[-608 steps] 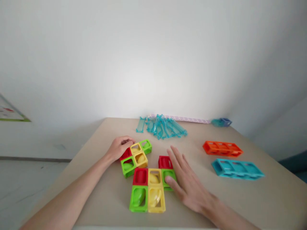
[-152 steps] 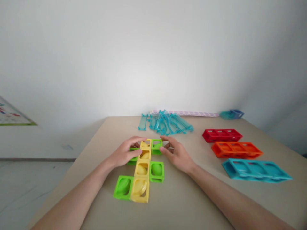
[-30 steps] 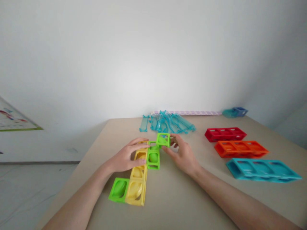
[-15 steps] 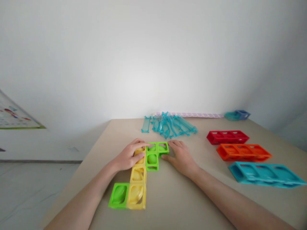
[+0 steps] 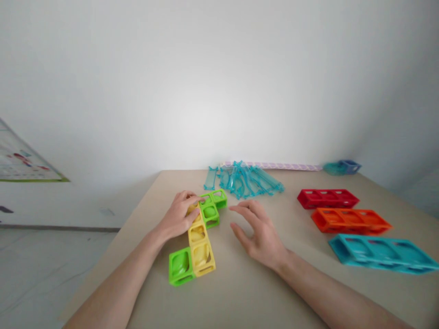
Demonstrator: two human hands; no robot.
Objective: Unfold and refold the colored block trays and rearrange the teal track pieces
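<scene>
A row of joined yellow cube blocks [image 5: 202, 257] runs away from me on the table. Green cube blocks [image 5: 210, 211] are attached at its far right side, and a single green cube [image 5: 180, 265] sits at its near left end. My left hand [image 5: 179, 214] grips the far end of the yellow row, its fingers over the top and covering part of it. To the right of the green blocks, my right hand [image 5: 258, 234] is apart from them, with thumb and fingers spread and nothing between them.
Red [image 5: 327, 198], orange [image 5: 350, 220] and teal [image 5: 382, 252] three-cube bars lie at the right. Clear teal track pieces [image 5: 248, 179] are heaped at the back, before a pale purple strip [image 5: 274, 166]. A blue cube [image 5: 350, 167] stands in the far right corner.
My right hand has let go of the green blocks and drawn back toward the right and nearer me. The joined blocks have turned, their far end shifting left and away.
</scene>
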